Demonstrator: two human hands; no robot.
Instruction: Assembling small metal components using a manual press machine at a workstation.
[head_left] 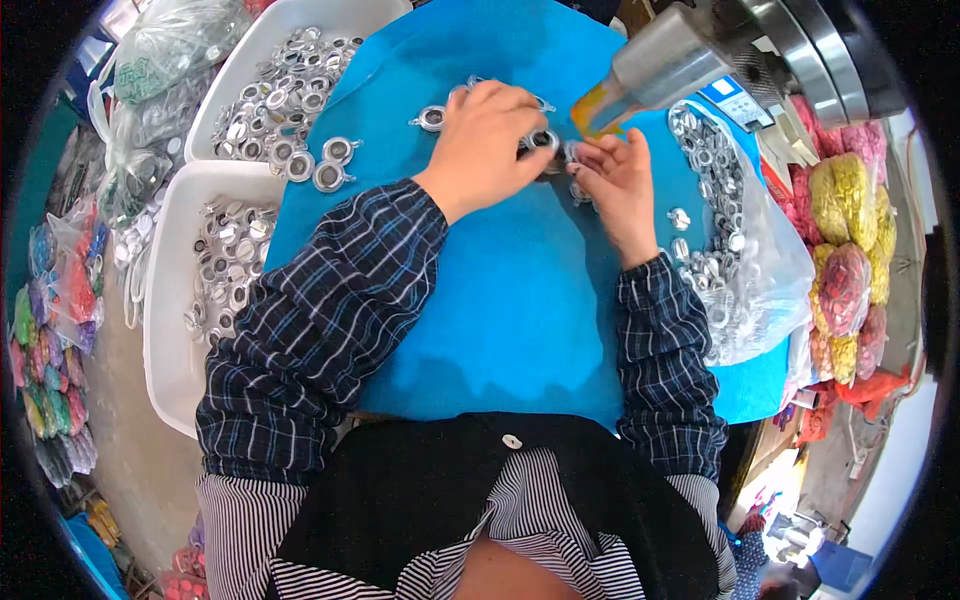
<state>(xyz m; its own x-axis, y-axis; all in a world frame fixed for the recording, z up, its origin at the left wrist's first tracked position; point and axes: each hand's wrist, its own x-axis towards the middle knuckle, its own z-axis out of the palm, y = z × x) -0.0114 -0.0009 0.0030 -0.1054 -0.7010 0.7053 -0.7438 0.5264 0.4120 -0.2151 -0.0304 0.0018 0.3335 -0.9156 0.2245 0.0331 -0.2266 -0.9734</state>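
Observation:
On a blue sheet [500, 320] lie small round silver metal pieces with dark middles and little tabs. My left hand [485, 145] bends over several of them near the sheet's far side. Between its thumb and fingers sits one round metal piece [541, 140]. Just to the right, my right hand [622, 180] has its fingers curled and the thumb close to the fingertips, at another small metal piece [573, 152]. Motion blur and the fingers partly hide these pieces. Left of my left hand lies a loose round piece [431, 118].
A metal machine arm [665, 65] with a yellowish tip reaches in above my right hand. Two white bins [165, 290] of metal pieces stand at the left, a clear plastic bag [755, 290] of more at the right. Coloured bundles [845, 210] are stacked farther right.

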